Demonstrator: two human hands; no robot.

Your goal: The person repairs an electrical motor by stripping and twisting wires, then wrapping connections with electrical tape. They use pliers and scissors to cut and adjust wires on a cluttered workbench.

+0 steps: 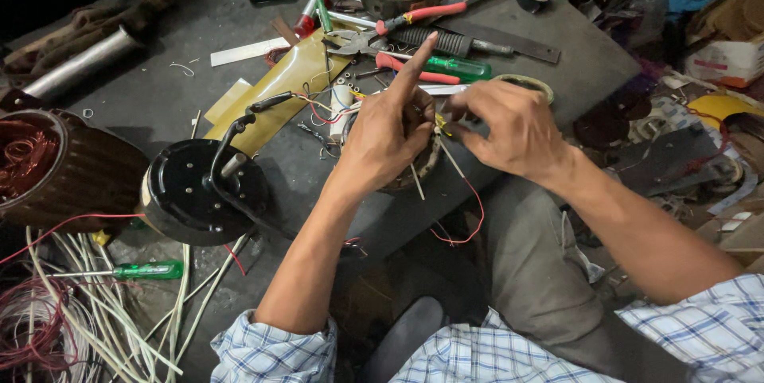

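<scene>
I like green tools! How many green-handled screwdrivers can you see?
2. One green screwdriver lies at the lower left among the white wires. The other lies on the bench just beyond the left hand. More may hide under clutter.

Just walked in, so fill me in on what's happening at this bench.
A person in a checked shirt works with both bare hands on a round wound part at the edge of the dark bench. The left hand presses on it with the forefinger raised; the right hand pinches thin wires at its rim, and a red wire hangs below. Red-handled pliers, a green screwdriver and a black motor housing lie nearby.
</scene>
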